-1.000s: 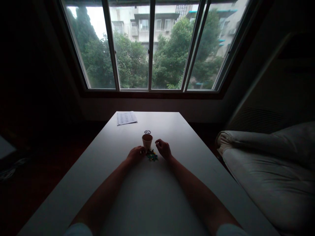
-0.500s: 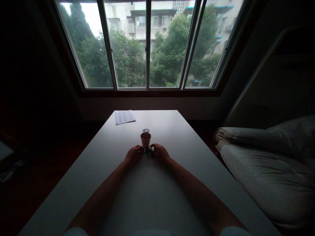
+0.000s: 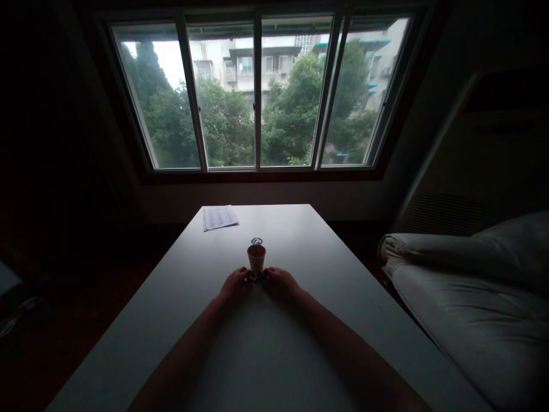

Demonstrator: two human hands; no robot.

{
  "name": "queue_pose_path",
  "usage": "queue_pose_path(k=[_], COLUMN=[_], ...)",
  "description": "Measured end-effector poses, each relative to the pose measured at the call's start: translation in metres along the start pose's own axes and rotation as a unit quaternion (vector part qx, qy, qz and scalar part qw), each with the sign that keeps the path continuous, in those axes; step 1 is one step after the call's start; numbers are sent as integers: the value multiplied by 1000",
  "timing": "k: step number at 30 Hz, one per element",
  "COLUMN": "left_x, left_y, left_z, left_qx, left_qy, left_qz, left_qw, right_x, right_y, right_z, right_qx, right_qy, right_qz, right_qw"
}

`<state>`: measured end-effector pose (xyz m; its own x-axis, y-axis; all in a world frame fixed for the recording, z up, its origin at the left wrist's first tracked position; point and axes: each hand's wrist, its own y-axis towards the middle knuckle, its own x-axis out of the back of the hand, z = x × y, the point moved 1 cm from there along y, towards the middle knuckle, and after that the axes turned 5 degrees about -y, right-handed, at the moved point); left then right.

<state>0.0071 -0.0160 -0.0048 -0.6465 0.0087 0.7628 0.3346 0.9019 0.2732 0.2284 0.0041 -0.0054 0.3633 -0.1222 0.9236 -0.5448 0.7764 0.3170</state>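
A small brown paper cup [image 3: 256, 258] stands upright on the long white table [image 3: 266, 343]. Just in front of it lies a little heap of small coloured pieces [image 3: 257, 280], mostly hidden between my hands. My left hand [image 3: 235, 284] rests on the table at the left of the heap with its fingers curled onto it. My right hand [image 3: 279, 282] lies opposite, fingers closed in on the same heap. The two hands nearly touch. What the fingers hold is too small and dark to name.
A small ring-like object [image 3: 256, 241] lies behind the cup. A printed sheet of paper [image 3: 219, 217] is at the table's far left corner. A pale cushioned sofa [image 3: 472, 286] runs along the right. A wide window [image 3: 257, 97] faces me. The room is dark.
My right hand has come in from the right and closed on the coloured pieces, meeting the left hand. The camera has tilted a little.
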Motion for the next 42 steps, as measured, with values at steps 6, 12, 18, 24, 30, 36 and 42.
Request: queue_pose_path(k=[6,12,18,24,30,36,42], left_x=[-7,-6,-6,-3,-1,-4,-6], left_y=[4,3,3,1,-1,1,1], left_z=[7,6,8,1,-4,0,5], left_qx=[5,10,-2,-11,-22,-26,-24], left_qy=[-7,-2,0,20,31,27,16], left_qz=[-7,-7,-8,16,7,-10,-15], left_qw=[1000,1000,1000,1000,999,999,999], right_x=[-9,-2,4,2,-1,-5,-9], right_y=[2,1,-3,0,1,2,4], right_z=[-6,2,8,12,11,6,8], right_qx=[-9,-12,17,11,22,55,6], right_qy=[7,5,12,23,45,61,194], right_qz=[-15,4,7,8,-18,-52,-115], right_qw=[1000,1000,1000,1000,999,995,974])
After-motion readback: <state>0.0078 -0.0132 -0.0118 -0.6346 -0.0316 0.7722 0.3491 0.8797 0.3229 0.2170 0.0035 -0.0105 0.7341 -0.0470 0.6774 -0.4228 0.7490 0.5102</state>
